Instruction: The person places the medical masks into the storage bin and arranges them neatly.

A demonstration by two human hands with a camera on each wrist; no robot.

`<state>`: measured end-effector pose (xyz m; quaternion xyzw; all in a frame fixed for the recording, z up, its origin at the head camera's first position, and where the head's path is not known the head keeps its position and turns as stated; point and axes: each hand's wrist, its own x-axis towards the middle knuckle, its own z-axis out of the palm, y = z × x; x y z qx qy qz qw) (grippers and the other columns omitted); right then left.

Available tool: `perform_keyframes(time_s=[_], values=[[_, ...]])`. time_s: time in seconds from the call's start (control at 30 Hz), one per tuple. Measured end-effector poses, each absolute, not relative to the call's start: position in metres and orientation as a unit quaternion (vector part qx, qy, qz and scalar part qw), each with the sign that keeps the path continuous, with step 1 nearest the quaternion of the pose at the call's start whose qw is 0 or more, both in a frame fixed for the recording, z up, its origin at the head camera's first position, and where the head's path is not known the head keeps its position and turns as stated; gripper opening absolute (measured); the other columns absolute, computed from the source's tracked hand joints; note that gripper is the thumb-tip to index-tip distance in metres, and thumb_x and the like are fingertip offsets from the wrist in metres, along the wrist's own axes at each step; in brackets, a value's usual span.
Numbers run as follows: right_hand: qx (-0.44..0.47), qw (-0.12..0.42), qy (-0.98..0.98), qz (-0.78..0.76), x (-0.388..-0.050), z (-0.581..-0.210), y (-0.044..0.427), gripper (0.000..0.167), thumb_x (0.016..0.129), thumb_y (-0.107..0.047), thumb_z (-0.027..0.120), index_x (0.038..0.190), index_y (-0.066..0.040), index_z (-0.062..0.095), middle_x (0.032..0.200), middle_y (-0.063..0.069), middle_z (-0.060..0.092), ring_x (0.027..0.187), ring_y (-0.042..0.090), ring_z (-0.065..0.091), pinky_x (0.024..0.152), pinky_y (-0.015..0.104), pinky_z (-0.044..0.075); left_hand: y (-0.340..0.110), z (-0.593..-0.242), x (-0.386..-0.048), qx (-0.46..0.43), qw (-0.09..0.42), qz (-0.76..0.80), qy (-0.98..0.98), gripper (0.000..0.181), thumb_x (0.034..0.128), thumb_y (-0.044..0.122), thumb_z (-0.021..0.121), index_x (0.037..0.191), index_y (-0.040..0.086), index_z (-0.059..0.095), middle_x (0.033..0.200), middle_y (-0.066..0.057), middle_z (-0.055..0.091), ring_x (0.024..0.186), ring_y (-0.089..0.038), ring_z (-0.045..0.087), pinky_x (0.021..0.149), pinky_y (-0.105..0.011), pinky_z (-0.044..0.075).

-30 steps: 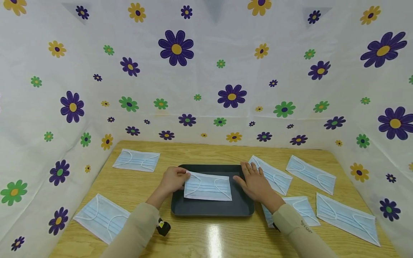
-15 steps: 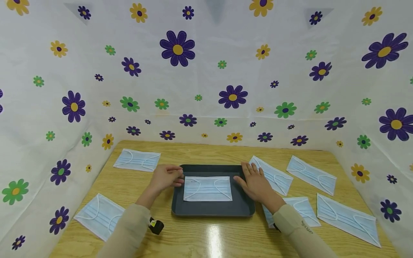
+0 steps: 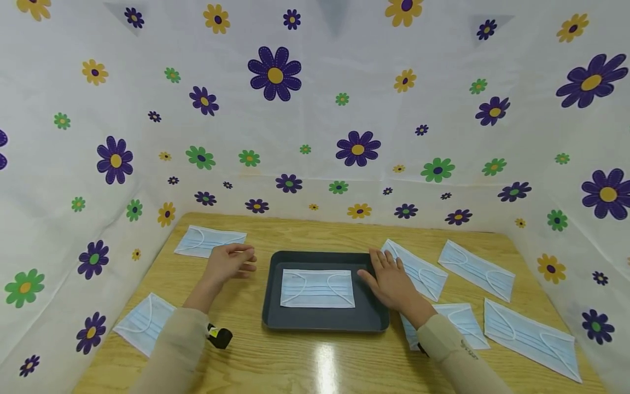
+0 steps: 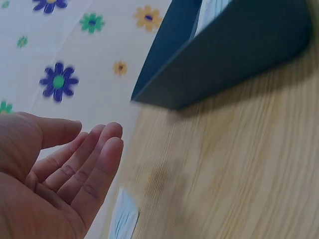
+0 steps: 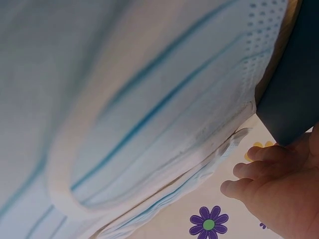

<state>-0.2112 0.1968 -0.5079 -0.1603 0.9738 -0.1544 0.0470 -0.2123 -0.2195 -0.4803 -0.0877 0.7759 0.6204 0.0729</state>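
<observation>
One mask (image 3: pixel 317 289) lies flat in the tray (image 3: pixel 325 319) on the desk (image 3: pixel 275 358); left grip (image 3: pixel 228 266), loosely parted, empty, hangs to the left; right grip (image 3: pixel 392 283), outstretched, holding nothing, rests at the tray's right edge, apparently steadying it.

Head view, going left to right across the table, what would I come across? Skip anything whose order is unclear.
Near-left mask, left hand, dark tray with a centre mask lying in it, right hand, far-right mask, near-right mask.
</observation>
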Motion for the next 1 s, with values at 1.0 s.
perform_keyframes(time_s=[1.0], values=[[-0.163, 0.045, 0.973, -0.156, -0.21, -0.508, 0.198, 0.08, 0.112, -0.052, 0.041, 0.165, 0.006, 0.021, 0.167, 0.033, 0.029, 0.157, 0.055, 0.021, 0.124, 0.073, 0.017, -0.358, -0.491, -0.227, -0.207, 0.021, 0.581, 0.787, 0.054, 0.109, 0.025, 0.06, 0.149, -0.01, 0.05, 0.084, 0.012, 0.073, 0.078, -0.01, 0.079, 0.078, -0.032, 0.065]])
